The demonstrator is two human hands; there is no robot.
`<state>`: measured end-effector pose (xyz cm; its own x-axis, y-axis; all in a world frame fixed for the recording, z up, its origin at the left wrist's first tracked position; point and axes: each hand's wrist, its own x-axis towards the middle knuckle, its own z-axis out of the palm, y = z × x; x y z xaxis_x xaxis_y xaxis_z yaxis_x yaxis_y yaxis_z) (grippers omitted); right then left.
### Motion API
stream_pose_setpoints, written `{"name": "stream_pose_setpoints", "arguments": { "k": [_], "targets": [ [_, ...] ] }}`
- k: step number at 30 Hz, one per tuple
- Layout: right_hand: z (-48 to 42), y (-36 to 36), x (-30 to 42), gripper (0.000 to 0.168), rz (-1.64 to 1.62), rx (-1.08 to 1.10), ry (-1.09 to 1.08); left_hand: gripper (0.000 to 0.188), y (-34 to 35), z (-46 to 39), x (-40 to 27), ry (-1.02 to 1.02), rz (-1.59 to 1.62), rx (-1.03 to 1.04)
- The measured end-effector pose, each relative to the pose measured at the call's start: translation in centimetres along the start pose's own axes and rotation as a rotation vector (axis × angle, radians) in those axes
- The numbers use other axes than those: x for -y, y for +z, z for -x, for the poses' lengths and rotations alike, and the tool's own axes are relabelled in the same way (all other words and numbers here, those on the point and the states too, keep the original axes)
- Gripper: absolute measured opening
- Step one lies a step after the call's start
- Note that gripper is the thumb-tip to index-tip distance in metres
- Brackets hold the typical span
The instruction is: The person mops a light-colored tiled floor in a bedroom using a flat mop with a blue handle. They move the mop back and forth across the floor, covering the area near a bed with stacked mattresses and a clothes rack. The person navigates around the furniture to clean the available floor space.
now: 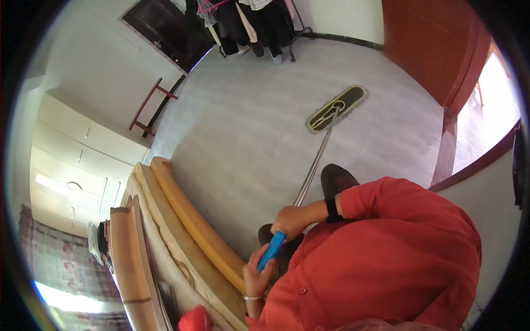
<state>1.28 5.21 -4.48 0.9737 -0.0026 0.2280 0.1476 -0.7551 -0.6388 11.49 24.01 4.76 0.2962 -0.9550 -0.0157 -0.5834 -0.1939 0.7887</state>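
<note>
A flat dust mop lies ahead of me, its long fringed head [352, 97] resting on the grey floor [248, 124]. From the head a metal pole [312, 171] slants back towards my body and ends in a blue grip [271, 250]. My right hand [289, 221] is wrapped around the pole just above the blue part. Lower down, my left hand [257, 273] holds the blue grip near its end. Both hands are close to the front of my red shirt [372, 265]. One dark shoe [337, 180] shows beside the pole.
To the left stands a bed with a wooden side rail [198, 219] and mattress [165, 231]. Beyond are pale drawers [87, 132] and a small red wooden frame [145, 103]. A clothes rack [293, 51] is at the far wall. A red-brown door [426, 49] and doorway are right.
</note>
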Motion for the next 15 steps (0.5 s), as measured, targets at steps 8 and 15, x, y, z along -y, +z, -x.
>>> {"name": "stream_pose_setpoints", "arguments": {
  "k": [8,15],
  "targets": [
    [-2.0,1.1,1.6,0.018,0.103,-0.164,-0.263,0.034,-4.5,4.9,-1.8,-0.100,0.094,-0.114],
    [2.5,1.3,-3.3,0.012,0.401,0.002,0.125,0.035,0.6,1.5,-0.6,-0.109,0.117,0.006]
  ]
}}
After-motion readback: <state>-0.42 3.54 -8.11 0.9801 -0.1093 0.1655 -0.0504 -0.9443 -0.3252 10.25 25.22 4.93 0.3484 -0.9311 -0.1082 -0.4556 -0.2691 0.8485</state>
